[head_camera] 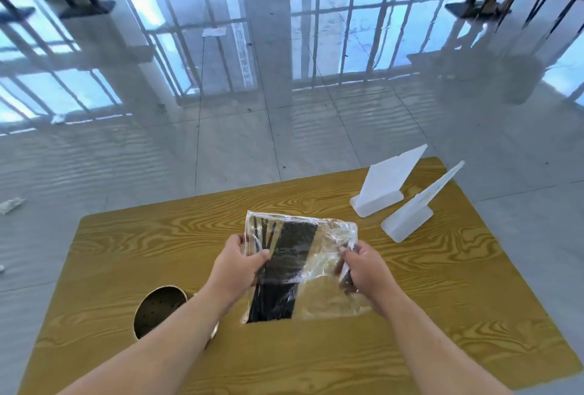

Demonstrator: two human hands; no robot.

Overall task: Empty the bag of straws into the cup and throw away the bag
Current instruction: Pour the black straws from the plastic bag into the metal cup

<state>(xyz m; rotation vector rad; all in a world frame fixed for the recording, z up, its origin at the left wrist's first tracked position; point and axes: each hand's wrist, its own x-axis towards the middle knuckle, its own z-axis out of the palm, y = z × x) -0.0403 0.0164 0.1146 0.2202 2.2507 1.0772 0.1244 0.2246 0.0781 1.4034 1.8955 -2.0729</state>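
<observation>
Straws, black and bundled, sit inside a clear plastic bag held above the bench at the centre of the frame. Most of the bundle lies in the bag's left half, running from its upper edge down to its lower left corner, while the right half is crinkled and see-through. The left hand pinches the bag's left edge, thumb on the near face and fingers behind, so its grip is closed on the plastic. The right hand holds the bag's right edge, its grip likewise closed on the plastic, with fingers showing through the film. Both forearms reach up from the bottom of the frame. At the lower left of the bench stands the cup, a round metal one with a perforated inner wall, partly covered by the left forearm; whether anything lies in it cannot be told. Toward the upper right of the bench stand two white plastic stands, side by side and well apart from the bag, their upright panels leaning toward the upper right. The bench top is yellow wood grain. Beyond it spreads a glossy tiled floor reflecting window bars, with scraps of crumpled paper at the left edge of the frame.
</observation>
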